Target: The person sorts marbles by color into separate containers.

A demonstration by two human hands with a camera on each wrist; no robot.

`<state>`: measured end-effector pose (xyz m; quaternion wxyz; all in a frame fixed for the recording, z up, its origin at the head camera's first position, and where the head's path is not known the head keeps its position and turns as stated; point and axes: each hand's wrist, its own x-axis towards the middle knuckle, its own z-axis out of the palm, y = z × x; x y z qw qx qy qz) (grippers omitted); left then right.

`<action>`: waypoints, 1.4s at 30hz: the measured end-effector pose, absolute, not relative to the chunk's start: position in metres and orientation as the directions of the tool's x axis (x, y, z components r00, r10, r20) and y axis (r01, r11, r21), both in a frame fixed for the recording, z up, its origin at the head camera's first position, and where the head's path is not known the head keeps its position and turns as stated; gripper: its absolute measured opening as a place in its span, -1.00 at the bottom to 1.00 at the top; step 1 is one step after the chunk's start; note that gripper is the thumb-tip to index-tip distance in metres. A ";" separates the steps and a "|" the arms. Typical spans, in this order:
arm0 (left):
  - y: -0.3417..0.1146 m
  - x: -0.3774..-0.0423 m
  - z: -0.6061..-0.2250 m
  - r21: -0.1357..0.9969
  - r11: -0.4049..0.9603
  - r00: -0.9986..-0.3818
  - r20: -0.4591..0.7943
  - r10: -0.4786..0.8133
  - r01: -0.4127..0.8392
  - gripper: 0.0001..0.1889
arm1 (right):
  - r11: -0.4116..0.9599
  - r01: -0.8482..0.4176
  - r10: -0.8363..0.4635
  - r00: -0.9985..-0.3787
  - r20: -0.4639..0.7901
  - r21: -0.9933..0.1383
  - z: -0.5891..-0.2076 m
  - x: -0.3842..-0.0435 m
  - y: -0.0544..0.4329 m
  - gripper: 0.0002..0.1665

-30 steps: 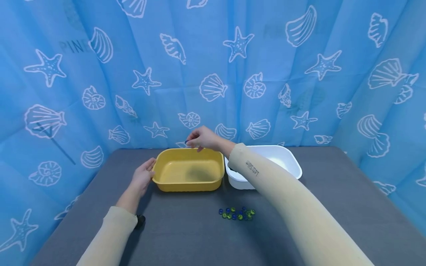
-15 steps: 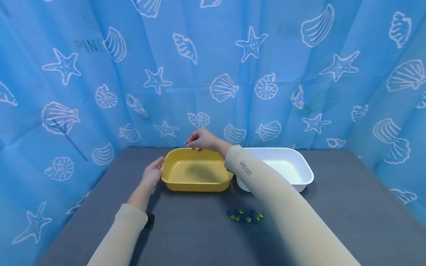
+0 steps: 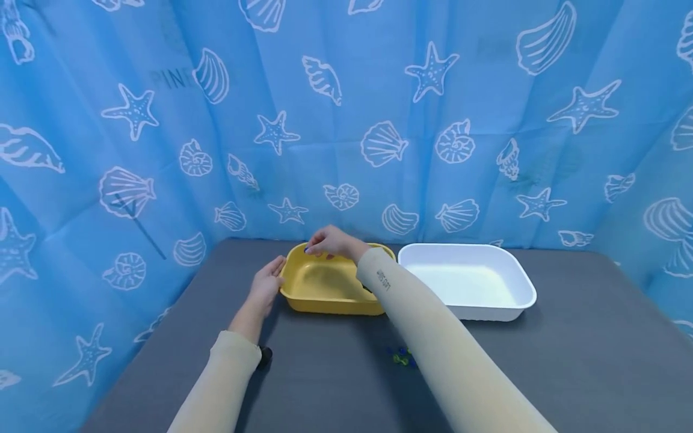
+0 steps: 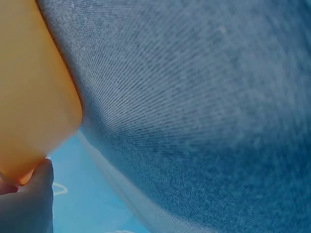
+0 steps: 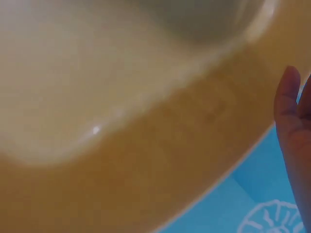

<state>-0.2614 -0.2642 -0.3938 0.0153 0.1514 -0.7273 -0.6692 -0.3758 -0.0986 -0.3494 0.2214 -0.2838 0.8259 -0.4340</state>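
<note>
A yellow plastic basin [image 3: 335,305] stands on the grey table in the head view. My left hand [image 3: 265,285] grips its left rim, and the left wrist view has the thumb [image 4: 43,175] against the basin's corner. Over the basin's back left part, my right hand [image 3: 331,242] pinches a blue glass marble [image 3: 307,250] between thumb and fingertips. In the right wrist view the marble is out of sight; the basin's inner wall [image 5: 160,141] fills most of it. Several blue and yellow-green marbles [image 3: 401,359] lie on the table, partly hidden by the right sleeve.
A white basin [image 3: 487,313] stands to the right of the yellow one. Behind the table [image 3: 325,373] hangs a blue curtain [image 3: 346,120] with white shell and starfish prints. Near the left sleeve's cuff is a small black object [image 3: 265,357].
My right hand has come down slightly toward the basin with the blue marble in its fingers. My left hand stays at the rim. The head view has turned left, so everything appears shifted right.
</note>
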 end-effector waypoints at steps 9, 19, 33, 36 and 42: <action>-0.252 -0.264 -0.393 0.979 0.041 -0.951 -0.184 -0.250 -0.200 -0.37 | 0.541 -0.280 -0.716 -0.648 -0.260 -0.793 -0.367 -0.384 -0.086 -0.76; -0.251 -0.255 -0.396 0.982 0.053 -0.958 -0.166 -0.232 -0.183 -0.41 | 0.600 -0.362 -0.755 -0.552 -0.355 -0.714 -0.384 -0.378 -0.087 -0.86; -0.247 -0.257 -0.397 0.974 0.083 -0.953 -0.185 -0.241 -0.211 -0.39 | 0.660 -0.432 -0.726 -0.578 -0.373 -0.614 -0.391 -0.375 -0.085 -0.89; -0.250 -0.256 -0.397 0.973 0.093 -0.953 -0.182 -0.243 -0.210 -0.38 | 0.668 -0.451 -0.723 -0.580 -0.375 -0.592 -0.386 -0.376 -0.084 -0.80; -0.256 -0.255 -0.394 0.971 0.111 -0.953 -0.180 -0.243 -0.212 -0.38 | 0.677 -0.448 -0.712 -0.602 -0.363 -0.584 -0.364 -0.375 -0.079 -0.68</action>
